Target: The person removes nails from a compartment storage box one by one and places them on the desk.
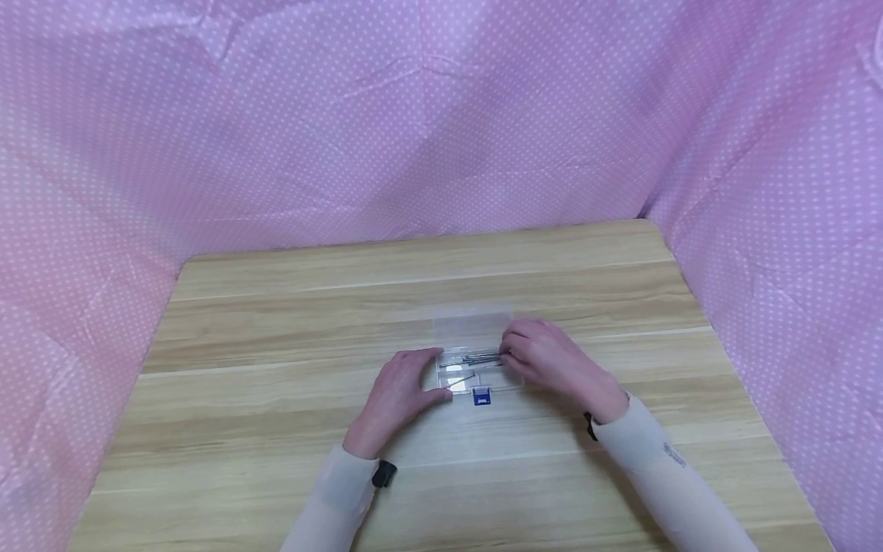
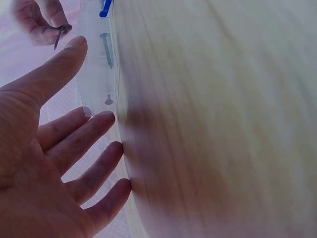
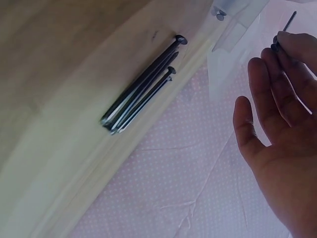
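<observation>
A clear plastic box (image 1: 497, 379) with a blue latch (image 1: 481, 395) lies with its lid (image 1: 472, 328) swung back on the table. My left hand (image 1: 396, 387) holds the box at its left end, thumb at the front corner and index finger at the back corner. Several dark nails (image 1: 483, 358) show inside it. At the right end, my right hand (image 1: 548, 356) pinches a small nail (image 2: 58, 38) between thumb and fingertips. More long nails (image 3: 141, 87) lie bunched side by side in the right wrist view; the head view does not show them apart.
The wood-grain table (image 1: 276, 330) spreads around the box. Pink dotted cloth (image 1: 310, 115) hangs behind it and along both sides. Black wrist straps (image 1: 384, 474) sit at the sleeve cuffs.
</observation>
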`<act>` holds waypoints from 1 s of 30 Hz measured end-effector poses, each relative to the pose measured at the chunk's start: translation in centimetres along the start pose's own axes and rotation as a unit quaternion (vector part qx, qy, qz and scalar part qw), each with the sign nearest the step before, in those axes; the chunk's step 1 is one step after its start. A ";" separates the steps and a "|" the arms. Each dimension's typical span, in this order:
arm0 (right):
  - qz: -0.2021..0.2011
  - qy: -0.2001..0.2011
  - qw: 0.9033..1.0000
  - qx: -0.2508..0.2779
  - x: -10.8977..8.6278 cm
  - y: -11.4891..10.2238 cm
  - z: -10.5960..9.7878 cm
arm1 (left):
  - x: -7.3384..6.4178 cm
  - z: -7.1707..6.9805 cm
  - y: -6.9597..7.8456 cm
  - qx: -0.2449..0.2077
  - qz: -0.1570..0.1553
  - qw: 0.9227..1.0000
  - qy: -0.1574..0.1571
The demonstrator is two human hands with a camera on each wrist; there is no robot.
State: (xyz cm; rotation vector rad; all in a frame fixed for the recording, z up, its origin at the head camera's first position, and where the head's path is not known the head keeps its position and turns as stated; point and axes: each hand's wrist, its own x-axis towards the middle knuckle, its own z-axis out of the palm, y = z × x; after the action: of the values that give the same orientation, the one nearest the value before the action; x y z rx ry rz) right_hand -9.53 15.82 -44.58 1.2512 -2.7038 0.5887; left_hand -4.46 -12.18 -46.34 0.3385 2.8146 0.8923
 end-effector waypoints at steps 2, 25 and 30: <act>0.014 -0.003 1.000 0.001 -0.3 0.0 -0.1 | 0.0 0.0 0.0 0.000 0.001 1.000 0.000; 0.053 0.033 0.998 -0.012 -3.5 1.0 -0.8 | -0.1 0.0 0.0 -0.002 -0.001 1.000 0.000; 0.056 0.038 0.998 -0.012 -4.0 1.3 -0.9 | 0.0 -0.1 0.1 -0.004 -0.004 1.000 -0.003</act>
State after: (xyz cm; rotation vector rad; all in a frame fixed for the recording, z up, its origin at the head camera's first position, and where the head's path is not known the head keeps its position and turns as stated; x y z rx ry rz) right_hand -7.94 19.80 -45.14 1.0538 -2.7239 0.6006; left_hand -4.42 -12.17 -46.26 0.3283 2.8051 0.8993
